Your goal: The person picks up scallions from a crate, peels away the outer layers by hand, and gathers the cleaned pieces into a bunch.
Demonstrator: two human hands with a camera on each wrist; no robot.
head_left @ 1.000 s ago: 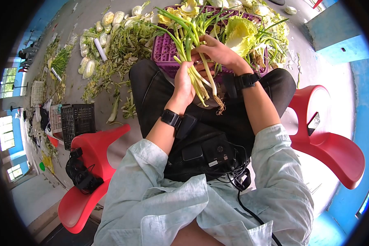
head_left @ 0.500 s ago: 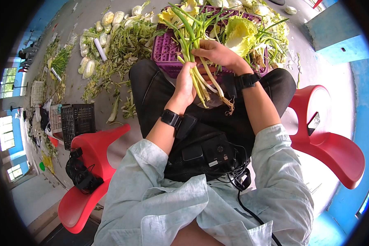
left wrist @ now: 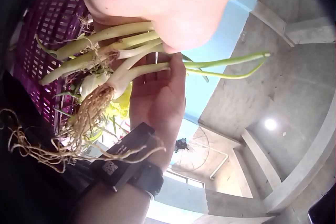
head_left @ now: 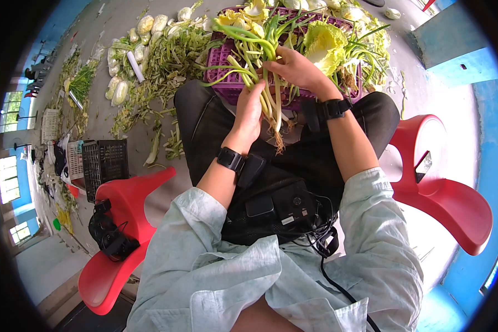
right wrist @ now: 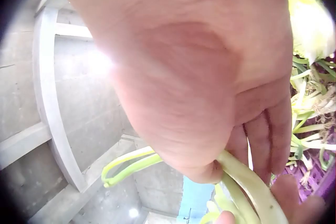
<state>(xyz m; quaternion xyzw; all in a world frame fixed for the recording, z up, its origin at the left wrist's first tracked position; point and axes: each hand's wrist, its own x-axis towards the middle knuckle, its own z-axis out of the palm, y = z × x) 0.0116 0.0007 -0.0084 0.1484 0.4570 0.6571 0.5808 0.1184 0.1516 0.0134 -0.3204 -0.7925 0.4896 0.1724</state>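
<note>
A bunch of green onions hangs over the lap, its green leaves up and roots down. The left hand grips the white stems from the left. From the right, the right hand pinches the bunch higher up with thumb and fingers. Pale stalks cross below the left palm in the left wrist view, with long brown roots dangling. In the right wrist view, stems emerge beneath the thumb of the right hand.
Right beyond the hands stands a purple crate topped with cabbage leaves and more onions. Trimmed leaves litter the floor at left. Red stools flank the person; a black crate stands at left.
The root ends have swung from the right back toward the middle. The leafy tops bend further left, and the left hand has shifted slightly. Both hands still hold the bunch.
</note>
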